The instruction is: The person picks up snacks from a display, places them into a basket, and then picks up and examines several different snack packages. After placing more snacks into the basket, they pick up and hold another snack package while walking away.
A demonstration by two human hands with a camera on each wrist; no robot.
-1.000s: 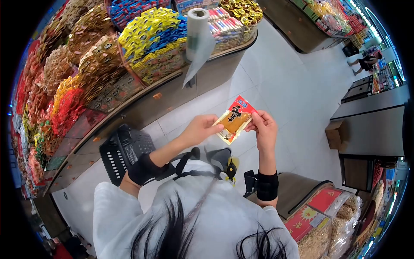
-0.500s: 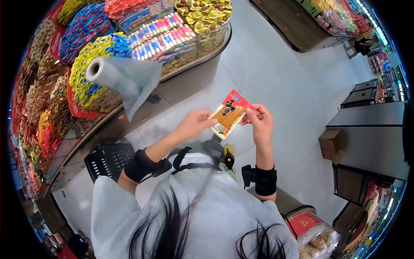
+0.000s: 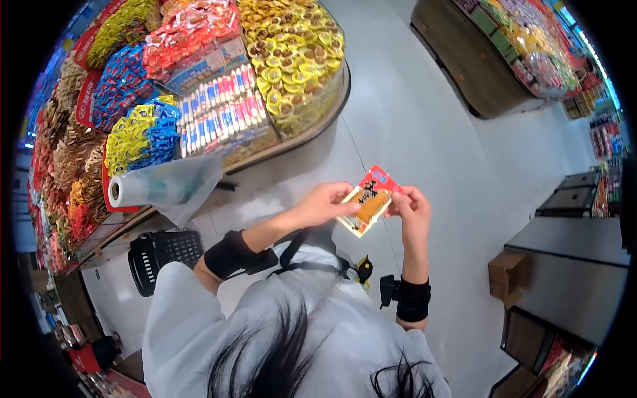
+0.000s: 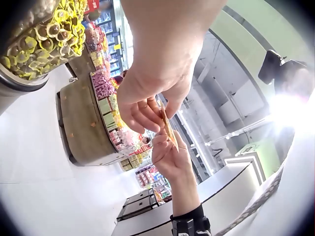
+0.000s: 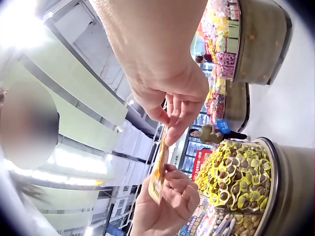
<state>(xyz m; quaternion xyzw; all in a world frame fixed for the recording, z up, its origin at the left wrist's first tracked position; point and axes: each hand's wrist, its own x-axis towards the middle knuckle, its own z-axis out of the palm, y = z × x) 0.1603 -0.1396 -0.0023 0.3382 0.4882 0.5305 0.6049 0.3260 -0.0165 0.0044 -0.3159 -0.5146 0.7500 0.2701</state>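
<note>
A small flat snack packet (image 3: 366, 201), red at one corner with a tan panel, black lettering and a pale border, is held out in front of the body. My left hand (image 3: 324, 203) pinches its left edge, thumb lying over the front. At the red corner, my right hand (image 3: 413, 213) grips between thumb and fingers. Seen nearly edge-on in the left wrist view, the packet (image 4: 170, 129) spans from the left hand (image 4: 150, 91) to the right hand (image 4: 172, 160). The right wrist view shows the printed face of the packet (image 5: 158, 172) at a slant.
Candy bins (image 3: 292, 73) curve along the left, with a plastic bag roll (image 3: 142, 186) at their edge. A black basket (image 3: 164, 255) is on the left. Another display counter (image 3: 464, 60) stands far right, and a cardboard box (image 3: 509, 275) sits by the right-hand cabinets.
The head view has swung, so the bag roll and the bins have shifted left and more yellow-wrapped candy shows. Both hands keep their hold on the packet.
</note>
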